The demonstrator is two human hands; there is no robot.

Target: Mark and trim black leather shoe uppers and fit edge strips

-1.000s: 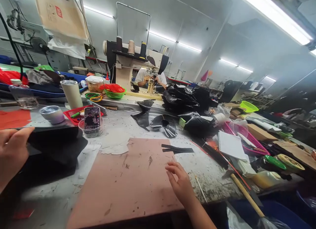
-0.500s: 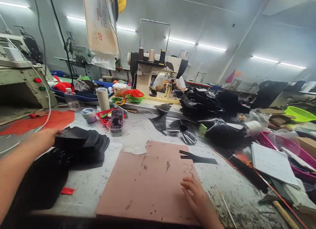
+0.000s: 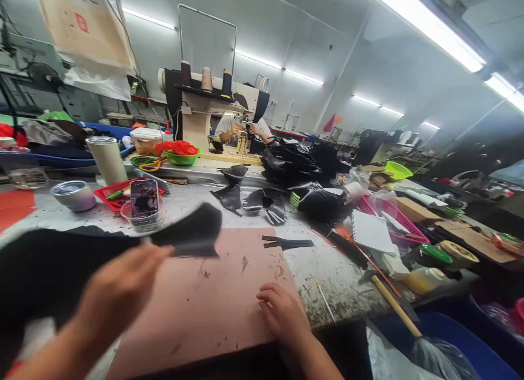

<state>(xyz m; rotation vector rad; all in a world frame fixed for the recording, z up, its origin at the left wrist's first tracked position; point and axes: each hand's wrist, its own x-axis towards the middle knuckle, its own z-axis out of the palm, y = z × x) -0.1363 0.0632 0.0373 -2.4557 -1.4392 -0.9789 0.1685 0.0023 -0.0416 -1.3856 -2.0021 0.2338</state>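
My left hand (image 3: 123, 284), smeared by motion, pinches the edge of a black leather piece (image 3: 194, 232) and holds it above the far left part of a pink board (image 3: 216, 303). The piece is bent and its far end curls upward. On the board's right side rests my right hand (image 3: 282, 312), fingers loosely curved and a little apart, with nothing in them. Two narrow black strips (image 3: 289, 242) lie across the board's far right edge. To the left, a dark heap of black pieces (image 3: 61, 260) is partly hidden behind my left forearm.
A phone (image 3: 144, 199) leans in a clear bowl beside a red basket (image 3: 110, 191). Cut black pieces (image 3: 264, 202) lie beyond the board. At right are a notebook (image 3: 373, 232), a hammer (image 3: 395, 303) and a thin white stick (image 3: 326, 302). Another person sits behind a sewing machine (image 3: 196, 123).
My left hand has moved from the stack of black pieces rightward to the board, bringing one piece along. The view has turned right. My right hand stays on the board.
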